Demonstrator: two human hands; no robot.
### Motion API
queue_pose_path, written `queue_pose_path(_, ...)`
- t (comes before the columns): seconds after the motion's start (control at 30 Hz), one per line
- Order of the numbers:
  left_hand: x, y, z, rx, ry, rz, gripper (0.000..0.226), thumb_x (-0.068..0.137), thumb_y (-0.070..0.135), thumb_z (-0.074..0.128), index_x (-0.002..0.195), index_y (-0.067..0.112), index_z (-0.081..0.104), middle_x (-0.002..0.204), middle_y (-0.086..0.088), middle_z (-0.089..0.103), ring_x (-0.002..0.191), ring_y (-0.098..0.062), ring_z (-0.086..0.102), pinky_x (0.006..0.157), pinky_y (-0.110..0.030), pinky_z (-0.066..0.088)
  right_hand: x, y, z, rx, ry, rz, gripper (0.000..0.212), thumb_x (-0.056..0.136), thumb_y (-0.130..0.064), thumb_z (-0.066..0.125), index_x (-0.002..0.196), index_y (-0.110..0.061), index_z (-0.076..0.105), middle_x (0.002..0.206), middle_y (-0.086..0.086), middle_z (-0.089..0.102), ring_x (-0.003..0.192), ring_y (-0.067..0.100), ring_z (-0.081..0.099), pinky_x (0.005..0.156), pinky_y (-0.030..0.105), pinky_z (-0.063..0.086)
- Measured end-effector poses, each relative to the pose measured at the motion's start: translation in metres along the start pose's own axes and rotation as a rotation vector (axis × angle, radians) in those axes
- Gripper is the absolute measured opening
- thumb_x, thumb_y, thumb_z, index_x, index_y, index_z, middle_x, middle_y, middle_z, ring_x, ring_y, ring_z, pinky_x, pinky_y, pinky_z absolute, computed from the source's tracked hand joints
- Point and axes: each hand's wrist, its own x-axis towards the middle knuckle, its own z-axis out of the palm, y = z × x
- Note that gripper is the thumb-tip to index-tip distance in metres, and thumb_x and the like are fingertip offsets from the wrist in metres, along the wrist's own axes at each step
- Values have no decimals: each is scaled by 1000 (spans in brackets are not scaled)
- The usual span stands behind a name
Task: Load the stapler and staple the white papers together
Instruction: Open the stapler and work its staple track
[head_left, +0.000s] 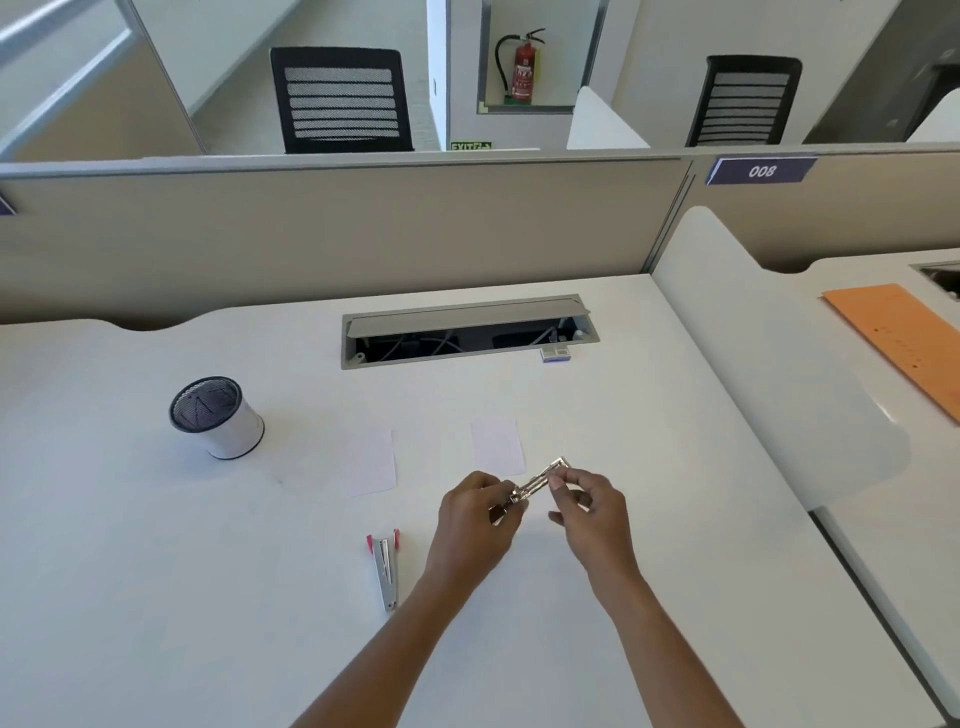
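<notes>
Well, both hands are up over the near middle of the desk (649, 519), sharing one small shiny metal piece (537, 482). The left hand (475, 512) pinches its near end with curled fingers. The right hand (587, 509) pinches the far end between thumb and forefinger, its other fingers loosely bent. The piece slants up and to the right between them, clear of the desk. From where I stand I cannot tell whether it is a strip of staples or a part of the stapler.

The stapler (383, 566) lies flat on the desk, just left of the left wrist and touching neither hand. It is a grey metal body with pink tips at its far end.

Two white sheets lie flat farther back, apart from each other. The left paper (371, 462) sits beyond the stapler, and the right paper (497, 447) sits just beyond the hands, with the tip of the metal piece in front of its near right corner.

A mesh cup (215, 415) stands upright to the far left. At the far side a hatch (467, 332) in the desk is propped open, showing cables, and a small box (555, 354) rests at its right end. On the next desk to the right lies an orange folder (904, 338).
</notes>
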Motion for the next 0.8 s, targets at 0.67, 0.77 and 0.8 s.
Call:
queue_pose_path(0.67,-22,88,-108,-801,6,-572,42,82,32,84,114,6,74,100,-8,79,89,-27,79,81,-45,64,-11,-96,27,273,-357,-9,15,95,-2,65,107,-2,76,121,11,73,99,27,76,94,38,58)
queue_pose_path(0.77,-20,91,-123,-1034,-53,-673,39,97,35,64,110,-1,73,106,-19,77,97,-37,76,82,-49,63,-15,-108,30,263,-447,-17,18,97,-3,63,111,-3,75,123,9,72,102,28,75,95,38,58)
queue_pose_path(0.8,-18,91,-126,-1073,-78,-691,38,100,32,61,111,-3,72,108,-21,76,99,-38,76,82,-48,63,-16,-112,30,254,-479,-23,20,97,-3,62,113,-3,74,122,8,73,104,27,75,95,38,58)
